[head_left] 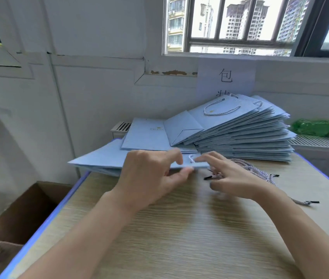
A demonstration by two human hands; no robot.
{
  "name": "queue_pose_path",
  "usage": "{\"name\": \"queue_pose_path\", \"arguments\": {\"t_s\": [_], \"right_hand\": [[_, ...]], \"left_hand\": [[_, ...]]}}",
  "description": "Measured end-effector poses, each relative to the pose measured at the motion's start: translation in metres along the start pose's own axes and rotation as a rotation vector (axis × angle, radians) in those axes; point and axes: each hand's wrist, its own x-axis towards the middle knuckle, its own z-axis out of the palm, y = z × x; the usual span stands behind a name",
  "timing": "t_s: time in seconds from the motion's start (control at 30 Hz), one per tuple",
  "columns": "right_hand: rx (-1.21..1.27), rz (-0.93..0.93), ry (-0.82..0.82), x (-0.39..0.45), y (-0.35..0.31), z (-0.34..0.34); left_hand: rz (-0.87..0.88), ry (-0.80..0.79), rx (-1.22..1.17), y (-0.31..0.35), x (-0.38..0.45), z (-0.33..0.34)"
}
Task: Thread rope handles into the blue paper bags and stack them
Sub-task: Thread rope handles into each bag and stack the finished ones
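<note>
Left hand (151,174) pinches the near edge of a flat light-blue paper bag (103,160), thumb under, fingers on top. Right hand (234,178) has fingers extended at the same edge, beside a short white rope loop (191,158) poking up through the bag; whether it grasps the rope, cannot tell. Bag lies at the far left of the wood-grain table (179,228). Loose twisted rope handles (260,172) lie just right of the right hand. Behind, a fanned stack of handled blue bags (240,137). Green plastic bottle (318,128) at far right.
</note>
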Motion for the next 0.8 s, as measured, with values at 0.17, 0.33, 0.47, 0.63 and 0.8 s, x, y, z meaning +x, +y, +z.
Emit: {"name": "queue_pose_path", "arguments": {"t_s": [0.17,0.33,0.47,0.63,0.8], "right_hand": [[0.041,-0.193,0.631,0.012,-0.003,0.010],[0.291,-0.257,0.823,0.004,-0.023,-0.002],[0.714,-0.191,0.745,-0.002,-0.031,-0.011],[0.464,0.083,0.263,-0.002,-0.032,0.003],[-0.294,0.152,0.261,0.003,-0.016,0.008]], "left_hand": [[0.038,0.249,-0.030,0.011,0.000,0.010],[-0.017,0.115,-0.158,0.009,0.001,0.006],[-0.024,0.083,-0.122,0.009,0.004,0.007],[-0.149,-0.271,-0.245,-0.001,-0.002,0.015],[-0.214,-0.792,-0.040,-0.006,-0.012,0.022]]}}
